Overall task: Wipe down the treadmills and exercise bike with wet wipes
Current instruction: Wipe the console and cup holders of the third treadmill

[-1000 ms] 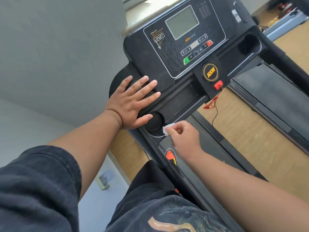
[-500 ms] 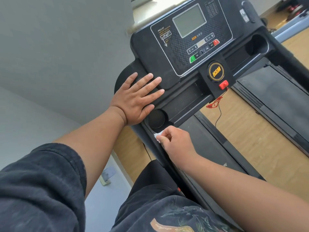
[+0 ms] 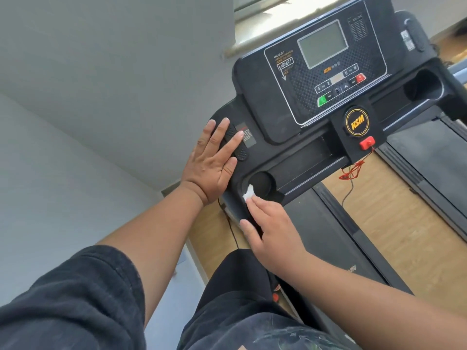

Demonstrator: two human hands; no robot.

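Note:
A black treadmill console point(image 3: 255, 97) with a grey screen fills the upper right. My left hand point(image 3: 212, 162) lies flat with straight fingers on the console's left wing. My right hand point(image 3: 270, 228) presses a small white wet wipe point(image 3: 249, 194) with extended fingers against the near rim of the left cup holder point(image 3: 262, 183). Its thumb is spread apart from the wipe, along the console's lower edge. The running belt point(image 3: 326, 238) lies below the console.
A red safety key point(image 3: 367, 143) with a red cord point(image 3: 352, 171) hangs under the console's middle. A second cup holder point(image 3: 424, 85) is at the right. A grey wall is on the left, wood floor on the right, and another treadmill deck point(image 3: 429, 157) beside it.
My right hand moved up from the console's lower edge to the cup holder rim and its fingers stretched out over the wipe. My left hand slid left onto the console's wing.

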